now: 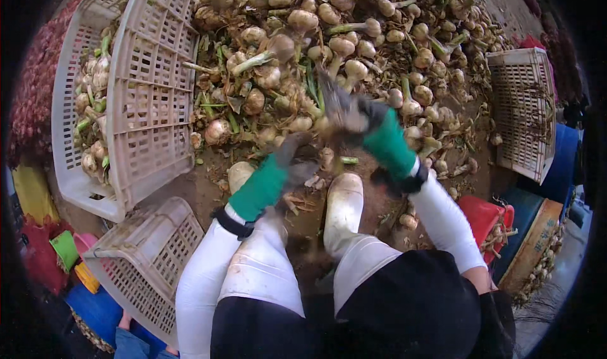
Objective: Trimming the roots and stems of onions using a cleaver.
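Note:
A wide heap of garlic bulbs point(303, 21), many with stems still attached, lies on the ground before me. My left hand point(293, 162), in a dark glove with a green cuff, hovers low by the heap's near edge. Motion blur hides whether its fingers hold anything. My right hand point(363, 117), gloved alike, is over the near part of the heap. A grey blurred shape reaches forward from it; I cannot tell fingers from a held thing. Below the hands, a bulb point(326, 157) and a cut green stem piece point(349, 160) lie near my white boots point(345, 193).
A pale plastic crate point(154, 74) with garlic inside stands at left. Another crate point(147, 259) tilts nearer me; a third point(521, 112) stands at right. A red container point(479, 217) holds cut stems. Blue drums point(521, 212) are beside it. Another person's leg point(130, 342) shows at lower left.

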Available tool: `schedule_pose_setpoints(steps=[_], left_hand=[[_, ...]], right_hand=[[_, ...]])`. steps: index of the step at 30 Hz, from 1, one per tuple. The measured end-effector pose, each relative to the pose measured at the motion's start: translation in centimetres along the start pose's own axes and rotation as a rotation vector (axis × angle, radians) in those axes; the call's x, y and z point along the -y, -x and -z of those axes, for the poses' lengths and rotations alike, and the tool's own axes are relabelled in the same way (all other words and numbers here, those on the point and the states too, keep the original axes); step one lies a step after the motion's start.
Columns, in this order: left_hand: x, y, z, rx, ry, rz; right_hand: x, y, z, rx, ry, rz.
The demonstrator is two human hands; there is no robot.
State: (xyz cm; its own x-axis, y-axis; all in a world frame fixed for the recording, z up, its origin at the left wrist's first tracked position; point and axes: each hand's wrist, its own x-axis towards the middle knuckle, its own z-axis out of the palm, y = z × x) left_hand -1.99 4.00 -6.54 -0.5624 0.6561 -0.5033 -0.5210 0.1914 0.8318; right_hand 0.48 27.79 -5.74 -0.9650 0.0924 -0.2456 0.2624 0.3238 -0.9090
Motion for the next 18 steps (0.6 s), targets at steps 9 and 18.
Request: schedule_pose_setpoints(steps=[9, 18], left_hand=[[0.7, 3.3, 3.7, -0.109, 0.589, 0.044], [2.9, 9.0, 3.5, -0.081, 0.233, -0.028]], right_hand=[[2.9, 6.0, -2.9, 0.014, 0.575, 0.251], [5.3, 6.9, -4.4, 0.162, 0.641, 0.37]])
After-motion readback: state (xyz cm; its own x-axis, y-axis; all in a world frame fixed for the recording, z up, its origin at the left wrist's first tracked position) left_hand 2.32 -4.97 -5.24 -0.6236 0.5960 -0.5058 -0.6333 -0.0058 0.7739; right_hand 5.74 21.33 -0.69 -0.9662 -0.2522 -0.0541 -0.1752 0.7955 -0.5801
